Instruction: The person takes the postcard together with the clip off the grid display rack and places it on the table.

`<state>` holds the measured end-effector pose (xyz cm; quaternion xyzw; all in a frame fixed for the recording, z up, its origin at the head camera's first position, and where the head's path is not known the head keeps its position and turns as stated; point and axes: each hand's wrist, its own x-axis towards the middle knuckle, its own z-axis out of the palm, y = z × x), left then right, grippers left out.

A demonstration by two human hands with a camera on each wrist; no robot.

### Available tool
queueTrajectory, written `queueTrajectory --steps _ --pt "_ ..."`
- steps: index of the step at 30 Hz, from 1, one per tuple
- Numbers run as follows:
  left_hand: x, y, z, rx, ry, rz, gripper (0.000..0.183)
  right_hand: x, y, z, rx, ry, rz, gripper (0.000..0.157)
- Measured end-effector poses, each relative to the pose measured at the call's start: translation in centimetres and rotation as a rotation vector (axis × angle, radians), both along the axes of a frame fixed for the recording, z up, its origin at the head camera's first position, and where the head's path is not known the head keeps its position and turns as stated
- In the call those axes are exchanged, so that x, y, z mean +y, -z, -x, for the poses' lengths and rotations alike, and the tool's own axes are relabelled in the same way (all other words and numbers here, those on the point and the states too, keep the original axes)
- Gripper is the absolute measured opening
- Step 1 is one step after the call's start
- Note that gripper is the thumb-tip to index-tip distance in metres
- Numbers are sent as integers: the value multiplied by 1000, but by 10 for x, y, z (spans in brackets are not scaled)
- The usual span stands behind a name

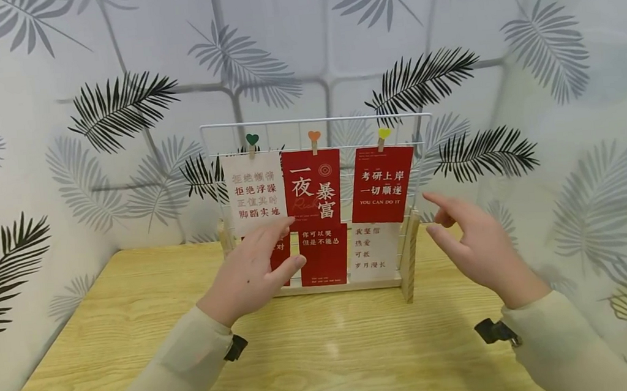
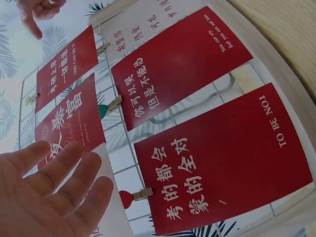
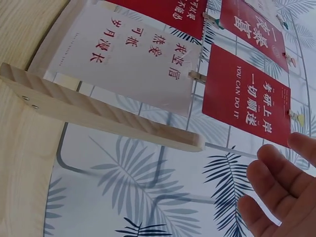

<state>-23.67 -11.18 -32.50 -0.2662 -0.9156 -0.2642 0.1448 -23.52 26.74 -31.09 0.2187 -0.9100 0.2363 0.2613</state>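
Observation:
A white wire grid rack on wooden feet carries two rows of printed cards. Along the top hang a white card, a red card and another red card. Two red cards, one lower left and one lower middle, hang beside a white card. My left hand hovers before the rack's left half, fingers extended, thumb apart, holding nothing; it partly hides the lower left card. My right hand stands just off the rack's right side, fingers loosely bent around nothing.
Heart-topped clips in green, orange and yellow pinch the upper cards. A red-heart clip pinches the lower left card. The rack stands on a wooden table before a leaf-patterned curtain.

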Motion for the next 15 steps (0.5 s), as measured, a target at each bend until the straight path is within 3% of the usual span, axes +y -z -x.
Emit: queueTrajectory --steps 15 --pt "16 -10 10 -52 49 -44 75 -10 -32 9 -17 17 -15 50"
